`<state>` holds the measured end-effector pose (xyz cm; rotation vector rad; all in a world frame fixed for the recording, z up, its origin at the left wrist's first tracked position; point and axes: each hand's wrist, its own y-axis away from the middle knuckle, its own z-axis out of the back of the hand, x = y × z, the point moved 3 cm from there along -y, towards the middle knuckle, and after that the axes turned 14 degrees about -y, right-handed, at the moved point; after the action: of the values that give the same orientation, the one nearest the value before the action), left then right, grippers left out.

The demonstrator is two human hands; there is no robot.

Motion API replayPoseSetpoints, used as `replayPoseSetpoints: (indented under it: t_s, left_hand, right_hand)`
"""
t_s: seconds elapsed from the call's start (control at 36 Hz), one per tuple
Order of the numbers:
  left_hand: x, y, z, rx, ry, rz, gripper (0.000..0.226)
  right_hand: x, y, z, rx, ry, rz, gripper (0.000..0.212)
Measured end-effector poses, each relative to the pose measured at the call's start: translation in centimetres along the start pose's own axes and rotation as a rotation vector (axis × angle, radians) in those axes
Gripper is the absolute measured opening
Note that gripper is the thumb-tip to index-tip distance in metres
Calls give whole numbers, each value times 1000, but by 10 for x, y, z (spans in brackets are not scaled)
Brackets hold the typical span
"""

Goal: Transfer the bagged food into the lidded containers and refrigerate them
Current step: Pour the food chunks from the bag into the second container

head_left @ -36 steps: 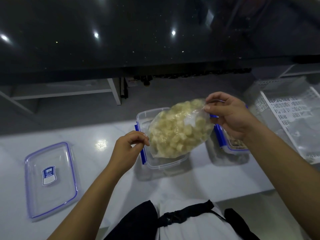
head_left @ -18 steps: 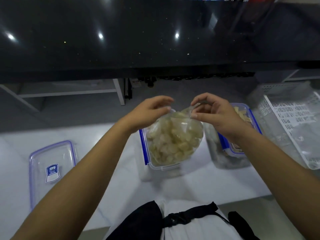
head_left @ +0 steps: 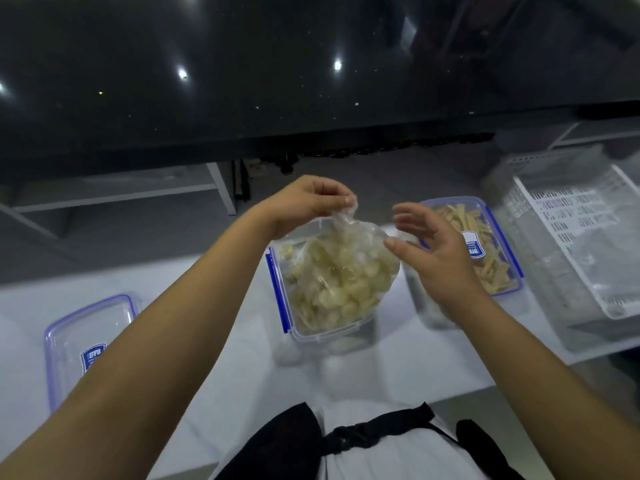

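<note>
A clear plastic bag [head_left: 341, 275] full of pale yellowish chunks hangs over an open clear container with blue clips [head_left: 277, 289] at the table's middle. My left hand [head_left: 311, 199] pinches the bag's twisted top from above. My right hand [head_left: 429, 251] hovers just right of the bag with its fingers spread, holding nothing. One or two loose chunks lie in the container's far left corner. The container's loose lid [head_left: 74, 341] lies flat at the left, partly hidden by my left forearm.
A second container [head_left: 498, 251], lidded and filled with tan strips, stands right of my right hand. A white slotted basket [head_left: 585, 244] sits at the far right. A dark counter front fills the top. The white table's near edge is by my apron.
My left hand rose from the bag's lower left corner to its top and pinched it. My right hand let go of the bag's top and opened. The bag now hangs upright.
</note>
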<state>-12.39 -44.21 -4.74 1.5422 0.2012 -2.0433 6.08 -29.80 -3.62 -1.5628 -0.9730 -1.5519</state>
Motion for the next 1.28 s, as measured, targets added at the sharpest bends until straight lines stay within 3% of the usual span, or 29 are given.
replayPoseSetpoints:
  t_s: [0.06,0.11,0.19,0.28,0.39,0.69,0.83,1.0,1.11,1.19,1.28]
  left_hand:
    - [6,7,3,-102,52,-10,9]
    - [12,14,4,-183,97,-14,8]
    - [18,21,7,-282,140,3,8]
    - [20,28,11,-349,204,5,11]
    - [14,34,14,-401,251,-15,15]
    - [-3,46,38,-519,344,-123,15]
    - [7,54,45,-553,414,-120,15]
    - [19,62,45,-582,435,-108,17]
    - [30,63,41,-557,381,-74,15]
    - [40,62,35,-498,292,-46,16]
    - [46,63,31,-433,177,7,19]
  right_hand:
    - [-17,2,6,-66,-55,-192,60]
    - [-36,3,7,-69,-208,-411,63]
    - [-52,3,5,-123,-336,-514,37]
    - [-60,2,7,-208,-404,-556,33]
    - [-56,-2,-2,-65,-412,-646,5]
    - [-10,0,-18,111,-523,-315,17]
    - [-4,5,-20,82,-529,-224,9]
    - [-2,9,-20,95,-476,-99,23]
    - [-15,12,-21,-63,-387,-96,19]
    - [-35,25,-25,-122,-372,-235,34]
    - [-51,42,-28,-133,-348,-299,32]
